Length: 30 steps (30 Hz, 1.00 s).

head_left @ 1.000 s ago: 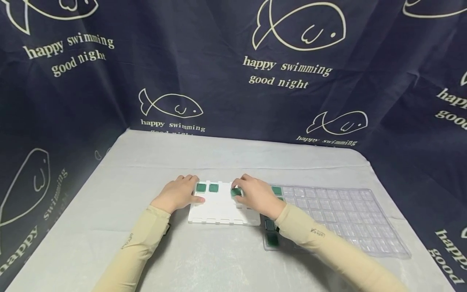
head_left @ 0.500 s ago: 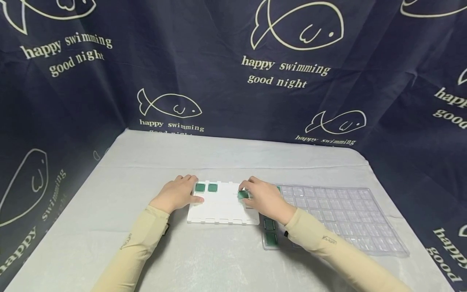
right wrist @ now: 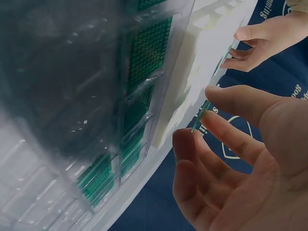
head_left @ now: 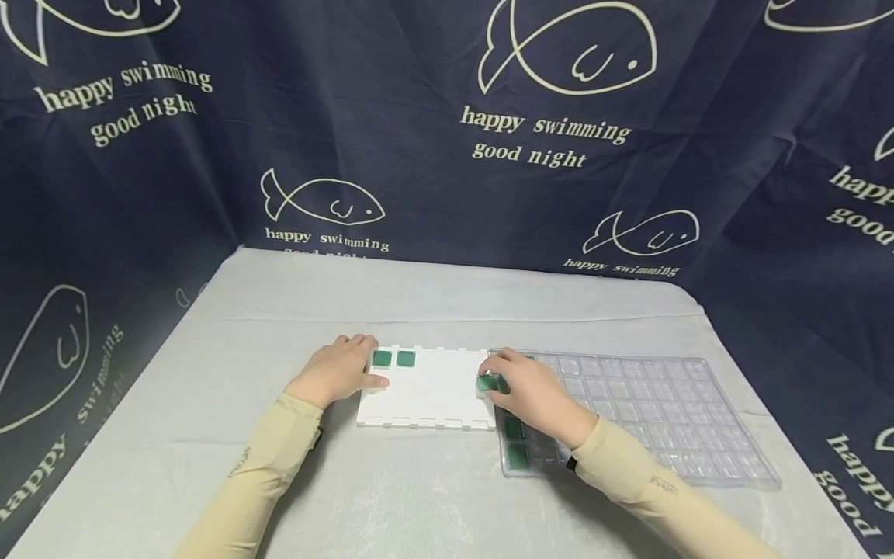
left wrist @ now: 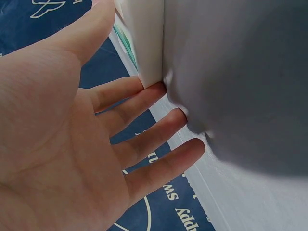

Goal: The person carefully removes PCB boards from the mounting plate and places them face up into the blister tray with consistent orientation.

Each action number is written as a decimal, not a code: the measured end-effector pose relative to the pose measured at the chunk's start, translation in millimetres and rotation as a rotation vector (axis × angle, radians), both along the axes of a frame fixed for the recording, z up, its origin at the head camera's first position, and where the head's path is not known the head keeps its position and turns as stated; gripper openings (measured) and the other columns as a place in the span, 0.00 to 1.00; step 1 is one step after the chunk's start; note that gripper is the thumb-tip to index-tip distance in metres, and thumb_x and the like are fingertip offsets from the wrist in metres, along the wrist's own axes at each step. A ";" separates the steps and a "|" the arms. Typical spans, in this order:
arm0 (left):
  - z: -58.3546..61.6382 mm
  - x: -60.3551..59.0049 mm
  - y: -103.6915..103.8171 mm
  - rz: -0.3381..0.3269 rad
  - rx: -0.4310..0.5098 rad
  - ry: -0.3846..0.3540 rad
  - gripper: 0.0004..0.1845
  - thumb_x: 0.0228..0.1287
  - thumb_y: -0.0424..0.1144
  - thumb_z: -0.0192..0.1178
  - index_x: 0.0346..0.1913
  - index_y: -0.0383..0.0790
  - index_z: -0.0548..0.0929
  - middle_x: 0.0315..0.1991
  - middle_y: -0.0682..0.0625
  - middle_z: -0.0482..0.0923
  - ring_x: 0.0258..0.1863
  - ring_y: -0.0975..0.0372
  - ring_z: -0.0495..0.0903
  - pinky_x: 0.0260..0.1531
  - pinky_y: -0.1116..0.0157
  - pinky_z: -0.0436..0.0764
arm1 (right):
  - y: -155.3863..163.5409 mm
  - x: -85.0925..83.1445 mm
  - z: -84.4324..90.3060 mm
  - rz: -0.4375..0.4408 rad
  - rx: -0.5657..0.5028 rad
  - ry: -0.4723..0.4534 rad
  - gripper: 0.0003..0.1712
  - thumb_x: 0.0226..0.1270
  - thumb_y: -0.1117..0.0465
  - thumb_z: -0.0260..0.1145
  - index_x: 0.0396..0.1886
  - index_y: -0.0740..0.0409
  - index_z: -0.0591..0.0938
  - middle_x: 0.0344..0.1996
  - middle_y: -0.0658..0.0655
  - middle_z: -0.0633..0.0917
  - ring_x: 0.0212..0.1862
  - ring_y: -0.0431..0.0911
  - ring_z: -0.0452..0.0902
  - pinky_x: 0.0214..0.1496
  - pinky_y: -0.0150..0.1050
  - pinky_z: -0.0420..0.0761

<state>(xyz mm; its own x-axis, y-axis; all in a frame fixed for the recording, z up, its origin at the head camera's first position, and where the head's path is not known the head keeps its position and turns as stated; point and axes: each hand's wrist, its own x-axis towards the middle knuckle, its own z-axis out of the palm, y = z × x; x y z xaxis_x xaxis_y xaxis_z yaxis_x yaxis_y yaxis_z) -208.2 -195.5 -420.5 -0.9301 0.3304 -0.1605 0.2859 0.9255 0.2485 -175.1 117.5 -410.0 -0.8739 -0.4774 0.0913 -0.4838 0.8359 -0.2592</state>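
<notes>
Between the thumb and fingertips of my right hand (head_left: 534, 394) is a small green circuit board (head_left: 486, 383). In the head view it is over the right edge of a white slotted panel (head_left: 429, 392), beside the clear tray; the right wrist view shows the held circuit board (right wrist: 200, 116) edge-on. My left hand (head_left: 335, 373) rests at the panel's left end, thumb on top and fingers along the edge. Fairly straight, spread fingers (left wrist: 149, 144) show in the left wrist view. Two green squares (head_left: 406, 358) lie at the panel's far left.
A clear compartment tray (head_left: 698, 419) lies right of the panel. More green squares (head_left: 517, 456) sit in its left column, partly hidden by my right hand. A light cloth (head_left: 433, 497) covers the table, and a dark printed curtain (head_left: 419, 140) hangs behind.
My right hand has moved right and slightly nearer with the green circuit board, from above the white panel to its right edge. The left hand has stayed in place.
</notes>
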 end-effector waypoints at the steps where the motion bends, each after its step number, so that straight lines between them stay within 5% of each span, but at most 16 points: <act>1: 0.2 0.3 -0.1 0.000 0.000 -0.001 0.40 0.64 0.58 0.66 0.69 0.34 0.71 0.67 0.38 0.76 0.63 0.42 0.76 0.61 0.42 0.78 | 1.8 1.3 -0.5 -0.003 -0.002 -0.001 0.17 0.60 0.59 0.77 0.49 0.51 0.85 0.45 0.54 0.85 0.28 0.39 0.73 0.25 0.31 0.73; 30: 0.1 -0.9 -0.9 -0.004 -0.002 -0.012 0.41 0.65 0.59 0.66 0.70 0.33 0.70 0.69 0.37 0.74 0.65 0.41 0.74 0.62 0.41 0.77 | 55.9 24.8 -18.4 -0.116 -0.035 0.024 0.18 0.57 0.58 0.78 0.49 0.49 0.87 0.46 0.51 0.87 0.40 0.43 0.82 0.38 0.41 0.84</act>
